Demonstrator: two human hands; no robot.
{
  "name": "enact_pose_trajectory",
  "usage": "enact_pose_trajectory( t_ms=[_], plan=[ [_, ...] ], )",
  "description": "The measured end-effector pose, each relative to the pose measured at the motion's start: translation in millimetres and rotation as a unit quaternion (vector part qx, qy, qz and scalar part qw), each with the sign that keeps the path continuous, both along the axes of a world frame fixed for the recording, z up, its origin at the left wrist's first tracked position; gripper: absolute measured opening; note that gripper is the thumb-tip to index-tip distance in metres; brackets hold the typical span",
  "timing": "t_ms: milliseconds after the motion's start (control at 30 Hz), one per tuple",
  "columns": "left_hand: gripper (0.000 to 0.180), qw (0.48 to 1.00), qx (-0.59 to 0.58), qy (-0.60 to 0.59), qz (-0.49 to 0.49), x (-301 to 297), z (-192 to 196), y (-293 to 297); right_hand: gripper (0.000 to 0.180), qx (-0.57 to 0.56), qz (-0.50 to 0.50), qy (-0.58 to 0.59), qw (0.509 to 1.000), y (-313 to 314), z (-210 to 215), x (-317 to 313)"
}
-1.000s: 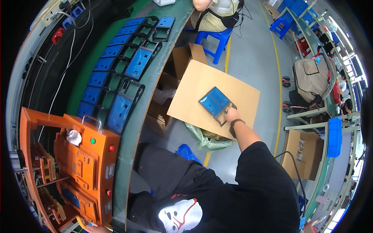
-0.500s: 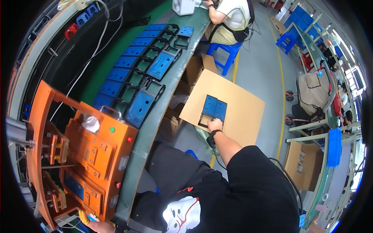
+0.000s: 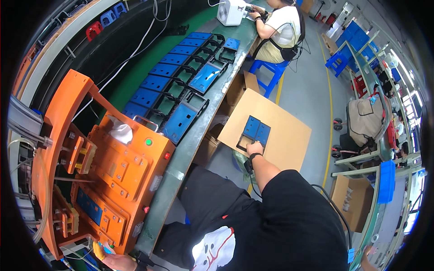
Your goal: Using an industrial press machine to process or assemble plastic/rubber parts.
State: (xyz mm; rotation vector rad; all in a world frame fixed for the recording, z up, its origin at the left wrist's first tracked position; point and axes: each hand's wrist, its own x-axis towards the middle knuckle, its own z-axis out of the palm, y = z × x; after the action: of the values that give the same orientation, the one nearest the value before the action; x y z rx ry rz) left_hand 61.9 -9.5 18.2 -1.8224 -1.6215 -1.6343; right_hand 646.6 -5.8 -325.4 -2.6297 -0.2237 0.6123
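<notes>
Right hand (image 3: 254, 148) slid to blue panel's (image 3: 255, 129) near edge, gripping; panel long axis slanting up-right.

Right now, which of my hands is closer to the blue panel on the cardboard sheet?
Right. Your right hand rests on the near edge of the blue panel on the cardboard sheet. Your left hand is far off, low beside the orange machine.

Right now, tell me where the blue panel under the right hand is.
In the head view, right of centre, the blue panel lies on a cardboard sheet beside the green workbench, with the right hand at its near edge.
</notes>
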Motion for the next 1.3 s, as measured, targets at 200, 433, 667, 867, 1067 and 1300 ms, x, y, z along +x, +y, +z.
enact_pose_trajectory(
  t_ms=[200, 433, 667, 867, 1067, 1300],
  plan=[
    [0.067, 1.0, -0.001, -0.002, -0.003, 7.4, 6.3, 1.6, 0.051, 0.004, 0.031, -0.006, 0.999, -3.9, 0.8, 5.4],
    [0.06, 0.998, -0.013, 0.045, -0.035, -31.5, -20.6, -10.6, 0.057, 0.026, 0.052, 0.0, 0.998, -6.2, -8.8, 2.1],
    [0.06, 0.989, -0.108, -0.102, 0.002, -103.6, -84.8, -16.2, 0.051, -0.013, 0.087, -0.02, 0.996, -6.3, -2.3, -2.0],
    [0.056, 0.985, -0.102, -0.137, -0.023, -95.4, -82.3, -16.4, 0.052, -0.061, 0.174, -0.073, 0.98, -8.8, 29.8, -1.9],
    [0.045, 0.995, -0.085, -0.051, 0.009, -71.1, -70.5, -5.8, 0.032, 0.071, 0.266, -0.049, 0.96, -21.4, 26.2, 12.0],
    [0.036, 0.996, -0.087, 0.004, 0.034, -51.8, -32.4, -10.3, 0.025, 0.164, 0.329, -0.02, 0.93, -9.4, -16.9, 23.2]
  ],
)
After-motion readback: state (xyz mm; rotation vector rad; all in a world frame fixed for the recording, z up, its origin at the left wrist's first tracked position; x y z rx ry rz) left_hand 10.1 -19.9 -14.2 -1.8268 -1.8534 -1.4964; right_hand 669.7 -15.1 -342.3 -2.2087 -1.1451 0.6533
